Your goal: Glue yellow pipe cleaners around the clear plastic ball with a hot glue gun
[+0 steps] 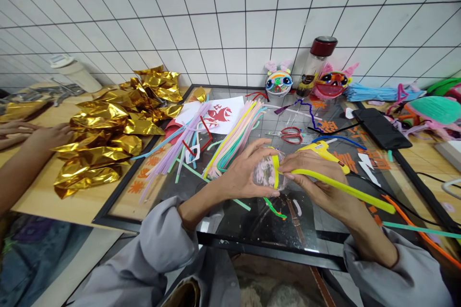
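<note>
My left hand (236, 172) is wrapped round a small clear plastic ball (264, 173) with pinkish patches showing inside. A yellow fuzzy band runs round the ball. Against its right side, my right hand (320, 182) pinches the end of a yellow pipe cleaner (347, 189); the long free part slants down to the right. Just behind the right hand lies a yellow glue gun (317, 150), partly covered by it. Red-handled scissors (292, 135) rest beyond the ball. Below the hands is a short green pipe cleaner piece (274, 208).
Bundled pastel pipe cleaners (234, 136) and gold foil (104, 129) lie to the left, near another person's hand (54, 135). Along the wall stand a decorated animal head (278, 81) and a glass bottle (311, 69). A black phone (382, 128) and cords are at right.
</note>
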